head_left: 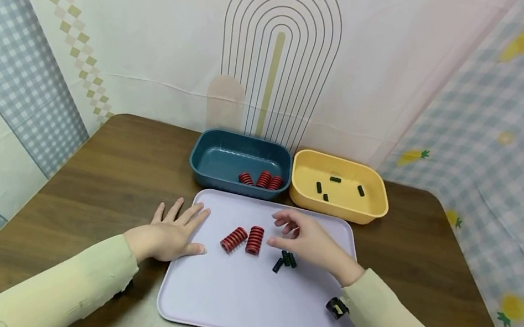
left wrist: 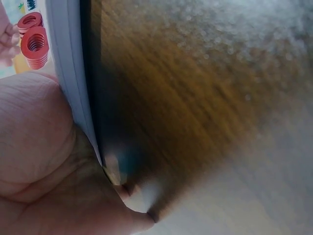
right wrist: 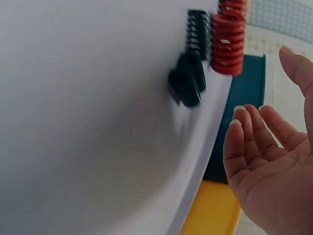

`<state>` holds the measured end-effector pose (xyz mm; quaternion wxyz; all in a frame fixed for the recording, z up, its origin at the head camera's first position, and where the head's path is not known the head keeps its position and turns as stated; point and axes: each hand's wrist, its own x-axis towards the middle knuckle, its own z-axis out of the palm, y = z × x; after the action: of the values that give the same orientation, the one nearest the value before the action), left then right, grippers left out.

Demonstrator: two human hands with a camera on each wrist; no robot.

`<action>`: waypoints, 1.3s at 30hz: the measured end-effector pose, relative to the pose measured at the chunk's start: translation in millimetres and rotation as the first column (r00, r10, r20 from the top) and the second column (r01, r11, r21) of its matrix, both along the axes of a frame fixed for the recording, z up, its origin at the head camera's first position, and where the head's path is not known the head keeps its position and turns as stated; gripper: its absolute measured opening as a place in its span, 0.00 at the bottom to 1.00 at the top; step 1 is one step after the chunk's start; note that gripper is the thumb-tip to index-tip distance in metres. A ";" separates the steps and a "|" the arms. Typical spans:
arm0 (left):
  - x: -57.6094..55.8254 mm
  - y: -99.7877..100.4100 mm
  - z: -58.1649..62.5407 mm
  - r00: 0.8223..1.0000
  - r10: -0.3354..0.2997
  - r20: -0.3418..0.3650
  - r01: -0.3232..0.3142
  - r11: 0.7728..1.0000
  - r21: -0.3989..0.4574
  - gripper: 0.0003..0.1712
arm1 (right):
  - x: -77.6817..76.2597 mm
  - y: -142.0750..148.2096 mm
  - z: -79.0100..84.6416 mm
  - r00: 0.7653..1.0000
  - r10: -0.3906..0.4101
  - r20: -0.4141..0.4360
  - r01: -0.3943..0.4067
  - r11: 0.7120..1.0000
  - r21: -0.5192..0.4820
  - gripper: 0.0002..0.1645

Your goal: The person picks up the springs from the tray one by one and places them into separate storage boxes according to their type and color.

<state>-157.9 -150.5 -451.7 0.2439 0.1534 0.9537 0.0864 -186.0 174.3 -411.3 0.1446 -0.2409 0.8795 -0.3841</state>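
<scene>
My left hand (head_left: 166, 236) lies with spread, straight fingers on the left rim of the pale lilac tray (head_left: 242, 300) and holds nothing. Over the tray's right half hovers my right hand (head_left: 309, 240), its fingers loosely bent and nothing between them. Two red coil springs lie on the tray between the hands: a tilted spring (head_left: 234, 239) on the left and a straighter spring (head_left: 254, 240) beside it. Below my right hand several small dark green springs (head_left: 286, 258) sit close together. In the right wrist view, the palm of my right hand (right wrist: 274, 161) shows bare.
Behind the tray stands a blue bin (head_left: 236, 186) with three red springs (head_left: 263, 179) in its right corner. Touching it on the right, a yellow bin (head_left: 336, 209) holds several small green springs (head_left: 335, 179). A small black device (head_left: 337, 308) is by my right wrist.
</scene>
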 end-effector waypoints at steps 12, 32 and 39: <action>-1.1 0.0 -0.1 1.000 -0.005 -0.004 0.005 1.000 0.011 0.53 | 2.5 -21.3 -9.4 0.998 0.057 -0.003 -0.057 0.993 0.106 0.34; 0.1 1.0 6.5 1.000 0.002 0.010 -0.003 1.000 0.023 0.53 | 3.5 -31.1 -12.5 0.998 0.058 -0.016 -0.053 0.976 0.210 0.36; 0.4 -0.7 6.4 1.000 -0.004 0.014 0.004 1.000 0.023 0.54 | 5.1 -33.8 -10.0 0.998 0.064 -0.020 -0.058 0.974 0.217 0.34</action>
<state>-157.5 -151.2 -445.4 0.2491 0.1573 0.9506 0.0978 -180.9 140.5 -421.3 0.1699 -0.2557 0.9101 -0.2783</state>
